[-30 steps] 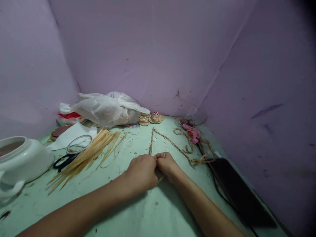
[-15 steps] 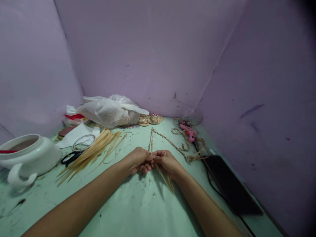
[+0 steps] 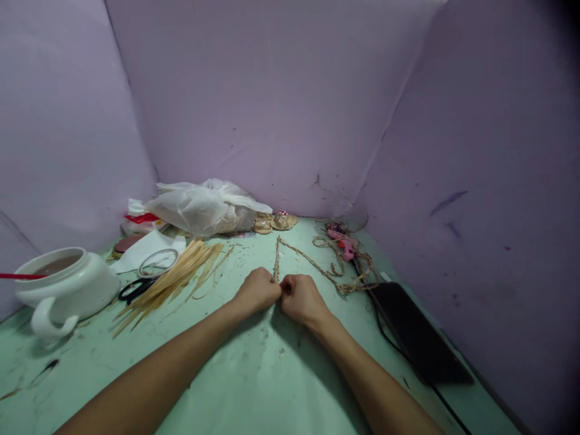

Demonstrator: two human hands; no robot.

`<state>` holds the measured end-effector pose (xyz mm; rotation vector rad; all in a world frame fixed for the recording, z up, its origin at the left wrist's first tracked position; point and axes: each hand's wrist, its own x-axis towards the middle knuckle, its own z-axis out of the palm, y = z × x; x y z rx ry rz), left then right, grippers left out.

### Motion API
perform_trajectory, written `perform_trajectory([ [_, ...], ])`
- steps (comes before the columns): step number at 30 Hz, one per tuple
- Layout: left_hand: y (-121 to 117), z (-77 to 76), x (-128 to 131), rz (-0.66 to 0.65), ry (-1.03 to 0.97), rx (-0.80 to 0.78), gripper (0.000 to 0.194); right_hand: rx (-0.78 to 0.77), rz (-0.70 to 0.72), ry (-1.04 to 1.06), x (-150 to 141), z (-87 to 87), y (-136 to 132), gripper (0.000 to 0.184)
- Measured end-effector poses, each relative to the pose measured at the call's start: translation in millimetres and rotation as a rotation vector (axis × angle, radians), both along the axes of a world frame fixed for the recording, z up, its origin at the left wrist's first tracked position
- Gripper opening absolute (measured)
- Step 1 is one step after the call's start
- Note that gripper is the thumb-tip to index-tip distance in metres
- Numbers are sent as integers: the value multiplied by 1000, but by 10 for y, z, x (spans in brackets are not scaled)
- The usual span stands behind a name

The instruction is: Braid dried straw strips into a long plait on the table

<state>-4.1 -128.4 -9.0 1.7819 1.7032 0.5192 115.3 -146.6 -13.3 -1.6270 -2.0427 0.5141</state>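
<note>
A thin braided straw cord (image 3: 310, 261) runs from a tangle on the right to a bend near the back of the table, then straight down to my hands. My left hand (image 3: 259, 290) is closed at the near end of the cord, knuckles up. Against it, my right hand (image 3: 302, 298) is curled into a fist, thumb side touching the left fingers. The cord's end and any loose strands are hidden inside the closed fingers. To the left lies a fanned bundle of pale straw strips (image 3: 174, 281).
Black-handled scissors (image 3: 133, 291), a tape roll (image 3: 158, 263) and a white pot (image 3: 77, 290) of brownish liquid stand left. A plastic bag (image 3: 203, 208) and woven straw pieces (image 3: 284, 222) sit behind. Right are a pink glue gun (image 3: 345, 246) and a black flat device (image 3: 414, 329) with a cable.
Both hands have turned knuckles up and curled tighter. The loose straw ends that hung below my right hand are now out of sight. The view has shifted slightly.
</note>
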Motion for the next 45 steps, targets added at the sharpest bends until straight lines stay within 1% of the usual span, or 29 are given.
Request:
perform_trajectory([
  [2, -14, 11, 13, 36, -130, -89, 13, 37, -44, -97, -9, 51, -64, 21],
  [4, -35, 55, 32, 102, -267, -215, 15, 58, -78, -167, -25, 105, -131, 20],
  [7, -72, 147, 45, 158, -385, -372, 19, 58, -92, -244, -68, 170, -231, 21],
  [9, -88, 183, 31, 149, -411, -407, 19, 50, -70, -308, -114, 184, -296, 22],
  [11, -96, 181, 4, 126, -457, -429, 17, 41, -28, -370, -167, 172, -357, 21],
  [13, -98, 151, -26, 86, -521, -411, 15, 44, 9, -412, -209, 151, -407, 24],
  [15, -96, 120, -53, 46, -573, -361, 13, 52, 53, -416, -218, 146, -434, 22],
  [16, -93, 111, -65, 31, -586, -340, 11, 50, 69, -392, -205, 154, -433, 20],
  [17, -88, 107, -79, 22, -592, -328, 8, 47, 68, -343, -180, 168, -420, 22],
  [18, -81, 108, -94, 15, -597, -327, 6, 52, 37, -270, -145, 186, -394, 27],
  [20, -64, 117, -127, -9, -604, -351, 5, 79, -110, -84, -59, 214, -301, 33],
  [22, -47, 127, -156, -37, -600, -379, 6, 96, -257, 94, 15, 203, -170, 30],
  [23, -42, 129, -167, -51, -594, -388, 7, 63, -285, 162, 35, 178, -100, 28],
  [25, -36, 131, -175, -66, -582, -387, 6, -67, -211, 282, 30, 94, 20, 26],
  [27, -36, 131, -169, -63, -575, -375, 3, -248, -108, 389, -18, -3, 93, 26],
  [28, -35, 131, -164, -58, -572, -371, 3, -320, -80, 432, -47, -43, 110, 25],
  [30, -28, 127, -158, -55, -558, -363, 5, -404, -86, 505, -92, -91, 116, 23],
  [32, -8, 113, -165, -68, -522, -339, 8, -418, -136, 558, -108, -98, 100, 22],
  [34, 18, 90, -192, -83, -442, -292, 7, -423, -164, 615, -101, -84, 76, 22],
  [36, 35, 69, -230, -100, -351, -248, 3, -444, -165, 677, -91, -71, 55, 23],
  [39, 20, 80, -273, -134, -289, -236, 8, -489, -153, 750, -95, -70, 34, 26],
  [42, -6, 190, -306, -178, -257, -248, 10, -488, -142, 768, -113, -83, 24, 27],
  [44, 27, 325, -393, -213, -199, -257, 10, -478, -146, 775, -117, -90, 23, 27],
  [45, 68, 405, -477, -218, -161, -259, 9, -479, -154, 779, -115, -94, 23, 26],
])
